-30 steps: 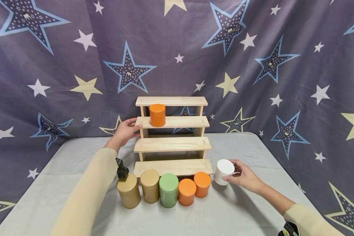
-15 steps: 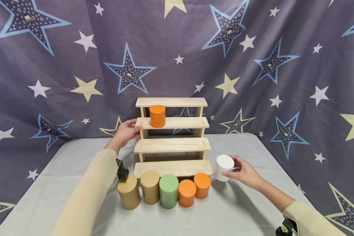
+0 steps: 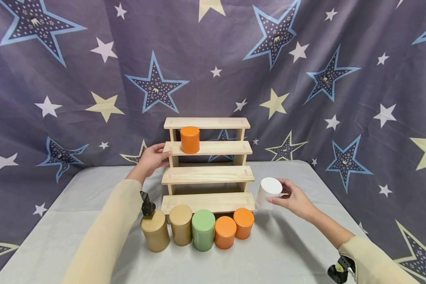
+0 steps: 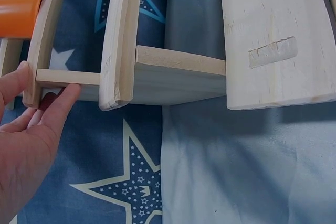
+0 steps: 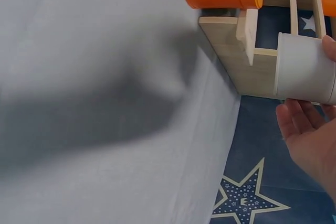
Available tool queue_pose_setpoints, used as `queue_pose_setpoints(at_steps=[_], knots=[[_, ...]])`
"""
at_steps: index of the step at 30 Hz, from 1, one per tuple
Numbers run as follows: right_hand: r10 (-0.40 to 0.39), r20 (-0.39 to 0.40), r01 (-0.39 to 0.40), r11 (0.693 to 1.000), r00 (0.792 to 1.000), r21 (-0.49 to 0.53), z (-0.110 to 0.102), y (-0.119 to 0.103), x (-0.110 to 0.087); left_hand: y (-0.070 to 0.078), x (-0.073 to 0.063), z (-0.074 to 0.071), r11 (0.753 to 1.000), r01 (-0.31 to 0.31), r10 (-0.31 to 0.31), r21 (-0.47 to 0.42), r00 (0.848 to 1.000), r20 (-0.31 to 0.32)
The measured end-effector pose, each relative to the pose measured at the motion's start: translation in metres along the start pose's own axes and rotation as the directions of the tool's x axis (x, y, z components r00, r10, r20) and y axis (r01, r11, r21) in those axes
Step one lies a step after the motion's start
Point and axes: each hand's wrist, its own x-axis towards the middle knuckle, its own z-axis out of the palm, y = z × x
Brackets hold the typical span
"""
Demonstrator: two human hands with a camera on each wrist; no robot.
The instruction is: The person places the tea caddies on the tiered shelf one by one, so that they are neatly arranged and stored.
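Note:
My right hand grips a white lidded canister, with the thumb on its near side and the fingers behind. The canister is raised off the table, just right of the lowest step of a wooden stepped shelf. In the right wrist view the white canister overlaps the shelf's side. With thumb and fingers, my left hand holds the left end of the shelf's second-highest board. The left wrist view has this hand around the board's end. On that board stands an orange canister, left of centre.
In front of the shelf stands a row of lidded canisters: two gold ones, a green one and two orange ones. A grey cloth covers the table. Behind hangs a star-patterned curtain.
My right hand has lifted the white canister, which has risen up and slightly away beside the lowest step. The left hand keeps its hold on the shelf.

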Motion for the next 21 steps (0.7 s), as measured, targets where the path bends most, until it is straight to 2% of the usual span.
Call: queue_pose_setpoints(at_steps=[14, 21], knots=[[-0.021, -0.054, 0.021, 1.0, 0.998, -0.011, -0.008, -0.025, 0.021, -0.001, 0.001, 0.0, 1.0, 0.005, -0.005, 0.011, 1.0, -0.01], [0.008, -0.074, -0.009, 1.0, 0.997, -0.003, -0.007, -0.029, 0.031, 0.001, 0.0, 0.001, 1.0, 0.006, -0.006, 0.008, 1.0, -0.007]])
